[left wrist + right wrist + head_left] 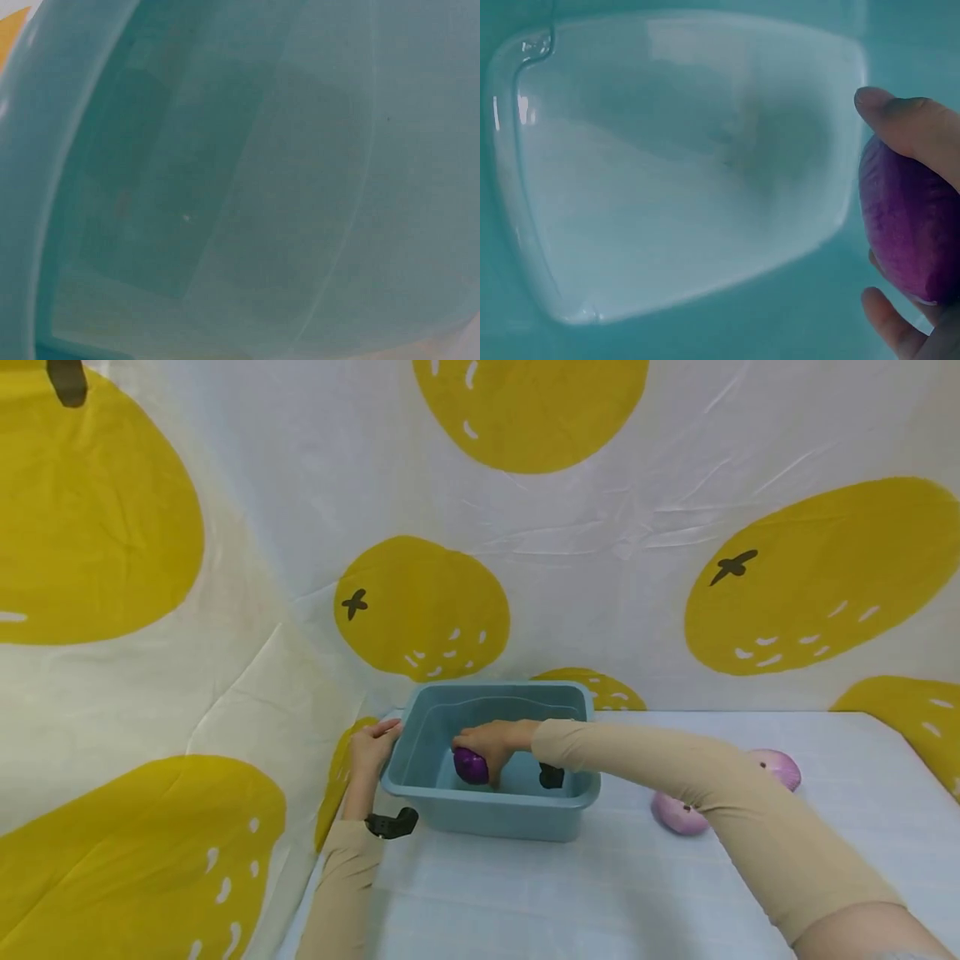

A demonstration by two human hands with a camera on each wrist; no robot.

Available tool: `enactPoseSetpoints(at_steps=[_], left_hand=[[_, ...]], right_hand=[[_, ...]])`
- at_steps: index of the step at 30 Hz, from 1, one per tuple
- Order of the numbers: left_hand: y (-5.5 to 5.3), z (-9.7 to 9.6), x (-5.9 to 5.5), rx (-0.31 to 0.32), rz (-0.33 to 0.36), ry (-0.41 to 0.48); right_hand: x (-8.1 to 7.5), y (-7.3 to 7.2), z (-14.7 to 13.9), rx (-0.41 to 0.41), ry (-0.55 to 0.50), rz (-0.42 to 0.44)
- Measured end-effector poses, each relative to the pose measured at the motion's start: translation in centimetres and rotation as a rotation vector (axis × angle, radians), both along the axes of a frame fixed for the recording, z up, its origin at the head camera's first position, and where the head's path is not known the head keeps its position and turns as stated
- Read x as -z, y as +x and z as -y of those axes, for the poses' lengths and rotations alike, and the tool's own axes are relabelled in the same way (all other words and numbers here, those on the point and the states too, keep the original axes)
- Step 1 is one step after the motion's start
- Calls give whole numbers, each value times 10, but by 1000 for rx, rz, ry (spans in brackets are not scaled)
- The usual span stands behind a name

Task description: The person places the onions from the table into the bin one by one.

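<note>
1. The right hand [491, 745] reached down into a blue-green plastic tub [450, 793], fingers and thumb curled round a dark purple onion [471, 767] held low in the tub, apparently in shallow water; the wrist view showed a fingertip [889, 112] over its top and another beneath.
2. The onion looked round, firm and smooth-skinned; wet, it was likely slippery and light, best cupped round its widest part rather than pinched at the ends.
3. The left hand [371, 747] rested on the tub's left rim, fingers laid over the edge, apparently steadying it; how tightly it held could not be told.
4. The tub was rectangular with rounded corners and glossy walls [225, 187], a faint waterline curving across its pale floor [675, 180].
5. Two more onions, paler purple [780, 768] [675, 817], lay on the white surface [570, 893] to the right, well apart from the tub.
6. A white cloth printed with large yellow fruit [420, 610] hung behind and to the left.
</note>
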State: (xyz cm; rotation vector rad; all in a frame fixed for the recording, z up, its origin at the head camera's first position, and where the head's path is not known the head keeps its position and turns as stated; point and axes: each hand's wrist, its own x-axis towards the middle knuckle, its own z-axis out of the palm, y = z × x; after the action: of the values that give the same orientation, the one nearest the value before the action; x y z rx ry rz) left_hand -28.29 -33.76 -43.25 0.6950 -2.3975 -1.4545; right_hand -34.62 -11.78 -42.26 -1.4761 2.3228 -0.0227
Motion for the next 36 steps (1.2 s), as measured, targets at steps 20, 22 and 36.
enactPoseSetpoints(at_steps=[20,22,36], left_hand=[[-1,1,-2,29,1,-37],[-1,2,-2,27,-4,-27],[0,1,-2,24,8,-35]], right_hand=[[56,-1,23,-42,80,-131],[61,-1,22,-51,96,-141],[72,0,15,42,122,-135]])
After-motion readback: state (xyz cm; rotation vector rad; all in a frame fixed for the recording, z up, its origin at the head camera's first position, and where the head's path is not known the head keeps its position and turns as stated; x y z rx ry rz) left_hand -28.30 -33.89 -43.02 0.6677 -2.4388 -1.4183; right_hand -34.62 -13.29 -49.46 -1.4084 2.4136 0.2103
